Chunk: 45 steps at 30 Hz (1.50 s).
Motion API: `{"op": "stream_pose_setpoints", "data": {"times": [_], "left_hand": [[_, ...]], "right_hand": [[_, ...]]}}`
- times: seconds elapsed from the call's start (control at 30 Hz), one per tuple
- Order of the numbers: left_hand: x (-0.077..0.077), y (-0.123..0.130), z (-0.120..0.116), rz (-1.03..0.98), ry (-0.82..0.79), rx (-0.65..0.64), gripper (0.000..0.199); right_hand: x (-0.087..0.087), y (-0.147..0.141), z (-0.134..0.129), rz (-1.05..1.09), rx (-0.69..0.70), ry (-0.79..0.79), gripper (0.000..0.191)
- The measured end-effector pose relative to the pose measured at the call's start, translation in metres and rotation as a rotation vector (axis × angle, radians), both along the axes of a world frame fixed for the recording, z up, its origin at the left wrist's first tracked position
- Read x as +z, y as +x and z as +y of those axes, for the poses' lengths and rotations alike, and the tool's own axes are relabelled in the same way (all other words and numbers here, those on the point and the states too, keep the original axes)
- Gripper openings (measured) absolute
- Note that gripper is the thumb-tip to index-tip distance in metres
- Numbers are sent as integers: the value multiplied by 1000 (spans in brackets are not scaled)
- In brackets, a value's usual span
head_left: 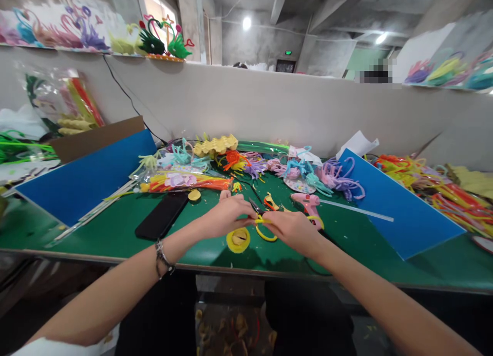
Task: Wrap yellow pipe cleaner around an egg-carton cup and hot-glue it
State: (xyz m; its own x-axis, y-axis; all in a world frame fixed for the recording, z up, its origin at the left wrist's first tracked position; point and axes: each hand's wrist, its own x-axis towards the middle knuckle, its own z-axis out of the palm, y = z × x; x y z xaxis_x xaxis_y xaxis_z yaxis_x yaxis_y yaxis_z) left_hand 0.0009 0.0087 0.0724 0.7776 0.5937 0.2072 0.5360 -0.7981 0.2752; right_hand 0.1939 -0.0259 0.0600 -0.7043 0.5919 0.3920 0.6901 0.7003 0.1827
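Observation:
Over the front of the green table, my left hand [233,212] and my right hand [295,230] are close together, fingertips nearly meeting. Both pinch a yellow pipe cleaner [266,239], which curves in a loop below the fingers; a yellow curl also shows past my right hand. Just beneath my left hand lies a round yellow piece [233,247] with a beige bit on its middle. Dark scissor-like blades [256,207] show behind the fingers, partly hidden. A pink glue gun [311,206] with a clear glue stick rests beyond my right hand.
A black phone [162,216] lies left, near a small yellow disc [194,195]. Blue boards [88,176] [404,207] stand slanted on both sides. Bundled pipe cleaners [185,183] and a yellow egg-carton piece [216,145] line the back, before a pale partition [246,104].

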Motion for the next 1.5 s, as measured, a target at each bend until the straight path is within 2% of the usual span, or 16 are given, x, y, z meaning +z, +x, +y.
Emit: {"op": "stream_pose_setpoints", "data": {"times": [0.1, 0.33, 0.57, 0.73, 0.87, 1.0, 1.17, 1.3, 1.5], "left_hand": [[6, -1, 4, 12, -145, -26, 9], [8, -3, 9, -10, -267, -67, 9], [0, -7, 23, -23, -537, -262, 13], [-7, -10, 28, -60, -627, -304, 20], [-12, -12, 30, -54, -638, -312, 28], [-13, -14, 31, -6, -548, -298, 23], [-13, -16, 24, 45, -305, -221, 14], [-15, -13, 16, 75, -76, -159, 12], [-21, -4, -1, 101, 278, -67, 21]], "right_hand": [[1, 4, -2, -85, 83, 155, 32], [1, 4, -4, -158, 131, 439, 34], [10, 4, -5, -272, 252, 547, 24], [10, 3, -2, -323, 256, 525, 26], [6, 2, 2, -373, 206, 312, 33], [2, -1, 7, -374, 170, 136, 33], [-2, -4, 8, -274, 104, -100, 29], [-5, -7, 7, -83, -5, -318, 25], [-6, -20, 4, 300, -186, -643, 49]]}}
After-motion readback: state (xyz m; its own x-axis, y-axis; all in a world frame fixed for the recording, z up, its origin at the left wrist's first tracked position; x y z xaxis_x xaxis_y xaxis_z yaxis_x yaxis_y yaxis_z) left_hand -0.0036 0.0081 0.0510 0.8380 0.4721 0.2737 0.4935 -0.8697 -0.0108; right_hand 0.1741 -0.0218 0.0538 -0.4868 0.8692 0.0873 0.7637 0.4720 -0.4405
